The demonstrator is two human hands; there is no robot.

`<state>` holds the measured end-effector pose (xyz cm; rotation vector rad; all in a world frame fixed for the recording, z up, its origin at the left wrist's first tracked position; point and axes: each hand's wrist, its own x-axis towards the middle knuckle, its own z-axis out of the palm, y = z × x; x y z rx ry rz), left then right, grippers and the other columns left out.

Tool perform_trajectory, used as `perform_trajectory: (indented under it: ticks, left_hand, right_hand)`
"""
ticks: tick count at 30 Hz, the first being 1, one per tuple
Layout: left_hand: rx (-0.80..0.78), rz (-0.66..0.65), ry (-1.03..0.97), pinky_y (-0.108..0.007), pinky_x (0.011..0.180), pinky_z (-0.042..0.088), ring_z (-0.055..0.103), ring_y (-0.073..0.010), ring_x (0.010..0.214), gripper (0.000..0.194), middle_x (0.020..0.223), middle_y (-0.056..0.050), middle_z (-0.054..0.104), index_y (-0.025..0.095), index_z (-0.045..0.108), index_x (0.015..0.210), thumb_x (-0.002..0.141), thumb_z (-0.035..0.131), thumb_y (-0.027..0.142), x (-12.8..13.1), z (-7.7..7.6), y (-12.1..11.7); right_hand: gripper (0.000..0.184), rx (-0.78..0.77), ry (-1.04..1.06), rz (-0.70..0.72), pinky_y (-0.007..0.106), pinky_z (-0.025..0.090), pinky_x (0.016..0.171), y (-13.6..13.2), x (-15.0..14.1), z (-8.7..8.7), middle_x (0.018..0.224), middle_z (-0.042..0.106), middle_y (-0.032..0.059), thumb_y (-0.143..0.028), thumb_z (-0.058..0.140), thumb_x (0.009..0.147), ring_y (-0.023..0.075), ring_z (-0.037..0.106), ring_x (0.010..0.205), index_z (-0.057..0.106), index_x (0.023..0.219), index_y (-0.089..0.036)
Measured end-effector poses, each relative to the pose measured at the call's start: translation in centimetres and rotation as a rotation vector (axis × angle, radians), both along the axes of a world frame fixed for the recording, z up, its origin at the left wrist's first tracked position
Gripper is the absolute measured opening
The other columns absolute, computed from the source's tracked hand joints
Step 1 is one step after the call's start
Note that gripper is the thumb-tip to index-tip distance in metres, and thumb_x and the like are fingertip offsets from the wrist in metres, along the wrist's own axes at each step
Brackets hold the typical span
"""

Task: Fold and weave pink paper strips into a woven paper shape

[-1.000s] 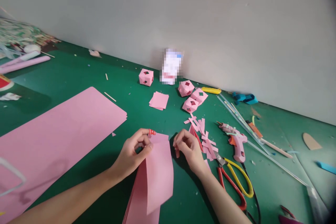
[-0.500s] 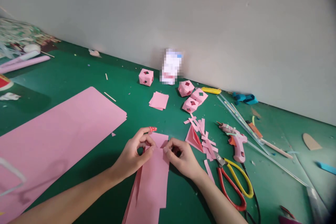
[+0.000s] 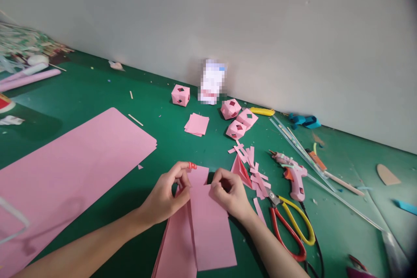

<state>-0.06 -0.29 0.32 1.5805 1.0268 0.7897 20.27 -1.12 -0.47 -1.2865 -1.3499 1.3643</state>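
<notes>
Between my two hands is a pink paper strip (image 3: 213, 230), tilted so its lower end swings to the right. My right hand (image 3: 230, 191) pinches its upper right corner between thumb and fingers. At its upper left corner, my left hand (image 3: 171, 189) has thumb and fingers closed on the edge; a red patterned wrap covers one fingertip. Beneath lies a stack of pink paper strips (image 3: 177, 247), whose top end shows past the fingers. To the right of my right hand are a folded pink paper piece (image 3: 240, 171) and thin pink paper scraps (image 3: 257, 178).
Scissors (image 3: 289, 221) with red and yellow handles and a pink glue gun (image 3: 293, 176) lie at right. Large pink sheets (image 3: 87, 178) cover the left. Several pink paper balls (image 3: 236, 129), small paper squares (image 3: 197, 124) and a blurred phone-like screen (image 3: 212, 81) are farther back.
My right hand came in and took the strip's corner, then shifted slightly right. The strip went from curled, to lying along the stack, to angled rightward off it.
</notes>
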Motion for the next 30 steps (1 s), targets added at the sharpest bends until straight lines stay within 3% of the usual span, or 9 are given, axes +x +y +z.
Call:
perform_trajectory:
  ticks: [4,10,17,21,25,27,30]
  left_hand:
    - [-0.036,0.061,-0.043,-0.027,0.066,0.045,0.057,-0.0145,0.07,0.031,0.074,0.001,0.055,0.019,0.049,0.115,0.085,0.051,0.014,-0.2,-0.2,0.0]
    - [-0.066,-0.006,-0.102,-0.029,0.077,0.05,0.061,-0.0201,0.095,0.042,0.11,-0.011,0.062,0.019,0.045,0.127,0.086,0.054,0.016,-0.4,-0.3,0.2]
    - [-0.08,-0.023,-0.099,-0.035,0.089,0.052,0.059,-0.0275,0.113,0.056,0.128,-0.017,0.058,0.019,0.042,0.131,0.081,0.069,0.021,-0.2,-0.1,0.1]
    - [-0.131,-0.052,-0.182,-0.041,0.095,0.052,0.056,-0.0315,0.12,0.071,0.134,-0.018,0.055,0.02,0.04,0.135,0.074,0.077,0.025,-0.2,0.4,0.0]
    - [-0.157,-0.02,-0.225,-0.04,0.096,0.051,0.053,-0.033,0.125,0.082,0.142,-0.017,0.049,0.022,0.037,0.141,0.072,0.079,0.03,-0.1,0.0,-0.1]
    - [-0.171,0.046,-0.215,-0.038,0.097,0.05,0.052,-0.0317,0.126,0.077,0.142,-0.015,0.05,0.023,0.04,0.139,0.073,0.078,0.033,0.0,-0.6,0.0]
    - [-0.338,0.196,-0.23,-0.036,0.085,0.056,0.063,-0.0266,0.109,0.052,0.129,-0.011,0.06,0.024,0.047,0.134,0.087,0.059,0.041,0.2,-1.7,0.4]
  right_hand:
    - [0.022,0.066,0.107,-0.137,0.024,0.031,0.05,0.5,0.7,-0.3,0.058,0.042,-0.0028,-0.027,0.054,0.079,0.011,0.038,0.054,0.044,0.062,-0.02]
    - [0.027,-0.04,0.203,-0.207,0.021,0.033,0.044,0.6,0.6,-0.9,0.058,0.042,-0.0048,-0.041,0.057,0.087,0.0094,0.039,0.048,0.05,0.072,-0.02]
    - [0.028,-0.081,0.262,-0.356,0.02,0.04,0.043,0.9,0.7,-1.5,0.066,0.044,-0.004,-0.047,0.06,0.086,0.009,0.044,0.05,0.051,0.08,-0.021]
    - [0.029,-0.065,0.255,-0.321,0.021,0.045,0.048,1.0,0.5,-1.3,0.067,0.047,-0.0034,-0.048,0.058,0.088,0.0094,0.049,0.051,0.053,0.083,-0.021]
    - [0.028,0.001,0.091,-0.24,0.023,0.046,0.052,0.8,0.0,-0.9,0.066,0.05,-0.0026,-0.046,0.056,0.09,0.011,0.052,0.055,0.056,0.082,-0.02]
    - [0.026,0.03,0.012,-0.166,0.022,0.044,0.052,0.6,-0.1,-0.7,0.066,0.051,-0.0021,-0.044,0.055,0.091,0.0112,0.052,0.056,0.056,0.081,-0.02]
    - [0.023,0.031,-0.05,-0.027,0.022,0.041,0.053,0.3,-0.2,-0.7,0.065,0.055,-0.0013,-0.04,0.054,0.092,0.0115,0.052,0.057,0.056,0.081,-0.019]
